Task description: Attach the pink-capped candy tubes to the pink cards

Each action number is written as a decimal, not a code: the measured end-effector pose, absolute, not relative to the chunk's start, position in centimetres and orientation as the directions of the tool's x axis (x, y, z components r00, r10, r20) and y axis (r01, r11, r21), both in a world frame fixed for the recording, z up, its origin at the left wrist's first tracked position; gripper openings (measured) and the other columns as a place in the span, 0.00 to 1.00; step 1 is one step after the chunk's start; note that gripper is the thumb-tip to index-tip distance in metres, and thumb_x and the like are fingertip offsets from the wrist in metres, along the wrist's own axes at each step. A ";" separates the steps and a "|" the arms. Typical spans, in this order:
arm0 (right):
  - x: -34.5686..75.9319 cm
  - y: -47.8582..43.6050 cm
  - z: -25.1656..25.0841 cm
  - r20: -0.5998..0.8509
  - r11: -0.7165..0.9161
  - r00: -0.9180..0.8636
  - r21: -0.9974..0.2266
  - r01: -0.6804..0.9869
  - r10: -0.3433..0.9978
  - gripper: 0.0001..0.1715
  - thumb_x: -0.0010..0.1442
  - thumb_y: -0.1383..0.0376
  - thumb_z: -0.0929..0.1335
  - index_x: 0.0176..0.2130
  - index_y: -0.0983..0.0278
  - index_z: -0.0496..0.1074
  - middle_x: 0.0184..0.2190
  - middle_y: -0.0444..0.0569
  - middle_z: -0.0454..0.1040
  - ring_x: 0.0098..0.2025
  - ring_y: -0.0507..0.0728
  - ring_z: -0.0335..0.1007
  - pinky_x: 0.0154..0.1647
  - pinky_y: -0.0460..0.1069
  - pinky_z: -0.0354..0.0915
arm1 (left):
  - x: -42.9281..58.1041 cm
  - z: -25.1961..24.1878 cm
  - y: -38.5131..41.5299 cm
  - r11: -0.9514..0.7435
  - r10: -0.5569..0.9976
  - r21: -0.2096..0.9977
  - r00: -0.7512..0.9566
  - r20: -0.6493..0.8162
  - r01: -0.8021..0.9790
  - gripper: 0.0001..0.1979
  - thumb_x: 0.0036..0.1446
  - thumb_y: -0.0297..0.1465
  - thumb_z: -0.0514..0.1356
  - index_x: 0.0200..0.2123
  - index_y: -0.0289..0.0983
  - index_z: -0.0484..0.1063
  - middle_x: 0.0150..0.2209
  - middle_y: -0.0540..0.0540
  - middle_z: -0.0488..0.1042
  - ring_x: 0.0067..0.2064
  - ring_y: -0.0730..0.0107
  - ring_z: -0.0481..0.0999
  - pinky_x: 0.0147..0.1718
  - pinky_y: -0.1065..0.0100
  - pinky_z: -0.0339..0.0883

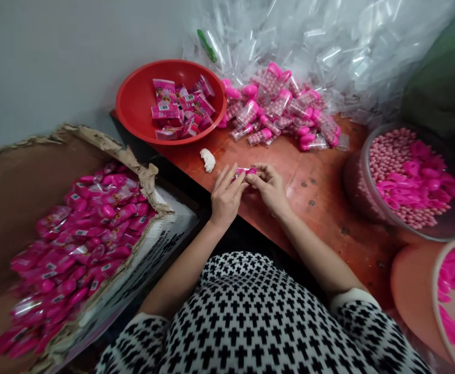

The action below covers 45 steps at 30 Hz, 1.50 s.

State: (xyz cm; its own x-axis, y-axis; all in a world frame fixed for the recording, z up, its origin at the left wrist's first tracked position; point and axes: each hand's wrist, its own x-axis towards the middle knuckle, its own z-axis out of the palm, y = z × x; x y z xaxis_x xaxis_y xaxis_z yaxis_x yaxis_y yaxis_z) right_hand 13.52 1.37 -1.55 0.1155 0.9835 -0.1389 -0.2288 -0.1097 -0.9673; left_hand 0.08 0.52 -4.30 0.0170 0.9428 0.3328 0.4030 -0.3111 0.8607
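Near the table's front edge, my left hand (226, 196) and my right hand (271, 188) meet over a small pink and clear item (246, 172). Fingers of both hands are closed on it and cover most of it, so whether it is a tube or a wrapper cannot be made out. A crumpled white lump (207, 160) lies just left of my hands. Beyond them is a heap of clear tubes (280, 104) with pink caps and pale pink beads inside.
At the back left stands a red bowl (131, 106) of printed pink packets (167, 113). A torn cardboard box (12, 182) holds many wrapped pink pieces. Right are a clear tub (354, 179) of beads and pink caps, and a peach tub (410, 280). Clear empty tubes (328, 47) pile up behind.
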 end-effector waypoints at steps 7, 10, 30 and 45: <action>14.3 1.9 -0.2 -0.224 -0.229 -0.049 -0.935 -0.270 0.973 0.27 0.40 0.58 0.78 0.37 0.64 0.69 0.21 0.35 0.70 0.23 0.47 0.66 0.25 0.42 0.63 | -0.2 -1.6 0.0 0.353 0.935 0.860 0.146 -0.322 -0.368 0.22 0.46 0.44 0.69 0.39 0.33 0.79 0.37 0.41 0.80 0.38 0.64 0.80 0.42 0.60 0.75; 14.9 3.0 0.2 -0.205 -0.206 -0.092 -0.979 -0.001 0.974 0.24 0.45 0.52 0.75 0.35 0.65 0.69 0.22 0.39 0.70 0.23 0.49 0.65 0.25 0.44 0.61 | -0.2 -1.5 0.2 0.472 0.881 0.763 0.204 -0.427 -0.442 0.19 0.37 0.39 0.73 0.28 0.31 0.79 0.28 0.45 0.79 0.30 0.70 0.78 0.36 0.66 0.76; 20.0 3.6 2.0 -0.130 0.249 -0.263 -0.111 0.962 0.956 0.28 0.68 0.56 0.57 0.65 0.52 0.54 0.55 0.54 0.71 0.49 0.64 0.70 0.39 0.53 0.65 | -2.2 -1.4 0.9 0.375 0.843 0.600 -0.010 -0.537 -0.706 0.10 0.39 0.29 0.71 0.24 0.31 0.74 0.25 0.47 0.77 0.27 0.72 0.76 0.28 0.68 0.75; 17.5 4.9 0.2 -0.164 -0.211 0.141 -0.582 0.785 0.976 0.17 0.56 0.53 0.69 0.31 0.65 0.70 0.25 0.51 0.76 0.30 0.59 0.74 0.30 0.49 0.63 | -1.0 -1.1 1.3 0.373 0.763 0.484 -0.035 -0.645 -0.792 0.05 0.51 0.28 0.67 0.29 0.33 0.73 0.27 0.48 0.77 0.27 0.74 0.78 0.31 0.71 0.75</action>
State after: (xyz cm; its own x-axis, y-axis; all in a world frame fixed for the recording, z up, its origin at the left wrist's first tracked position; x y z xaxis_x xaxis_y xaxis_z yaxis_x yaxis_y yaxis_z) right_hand 17.50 4.85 0.20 0.1411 0.9764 -0.1638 0.7852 -0.2111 -0.5821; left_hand -0.98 1.33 -1.07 -0.0351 0.7631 -0.6453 -0.7916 0.3729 0.4840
